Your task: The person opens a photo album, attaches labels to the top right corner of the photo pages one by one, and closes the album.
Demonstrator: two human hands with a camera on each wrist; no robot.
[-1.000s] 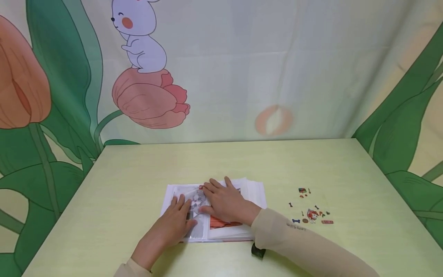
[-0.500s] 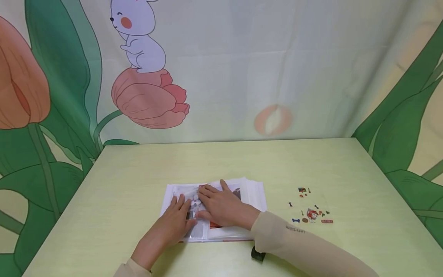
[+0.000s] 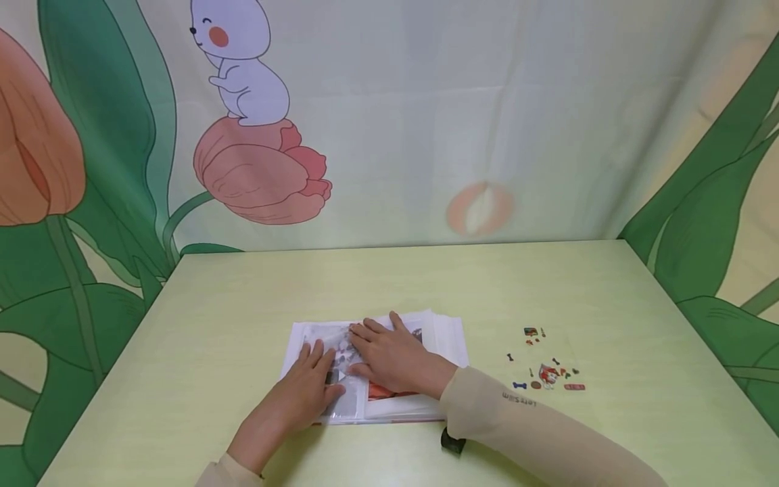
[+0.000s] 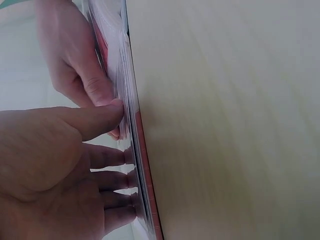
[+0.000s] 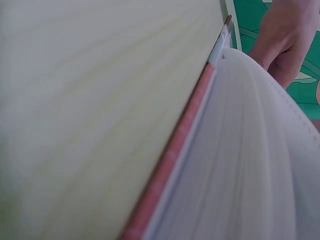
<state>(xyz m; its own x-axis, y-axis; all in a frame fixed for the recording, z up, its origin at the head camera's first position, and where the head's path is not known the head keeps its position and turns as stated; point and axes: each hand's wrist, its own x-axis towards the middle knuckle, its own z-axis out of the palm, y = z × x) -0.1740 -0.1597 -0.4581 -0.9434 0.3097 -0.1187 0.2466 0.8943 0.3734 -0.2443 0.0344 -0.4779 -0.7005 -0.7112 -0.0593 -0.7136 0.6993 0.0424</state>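
Note:
An open album (image 3: 447,338) with clear plastic page sleeves lies near the table's front. My left hand (image 3: 307,392) rests flat on its left page, fingers spread over a greyish picture. Across the middle and the right page lies my right hand (image 3: 392,358), its fingertips at the crinkled clear film (image 3: 328,333). A red-orange picture (image 3: 382,391) shows partly beneath it. In the left wrist view, the left fingertips press on the sleeve and the thumb lies by the page edge. The right wrist view shows the stacked pages (image 5: 240,150) and red cover edge (image 5: 175,140).
Several small colourful stickers, among them a red-and-white figure (image 3: 549,375) and a blue bone (image 3: 519,385), lie right of the album on the pale table (image 3: 213,304). A small black object (image 3: 452,443) sits under the right cuff. A printed curtain (image 3: 389,122) hangs behind.
My right hand has slid slightly left over the sleeve, its fingers drawing together and then spreading a little again. The left hand and the stickers stay in place.

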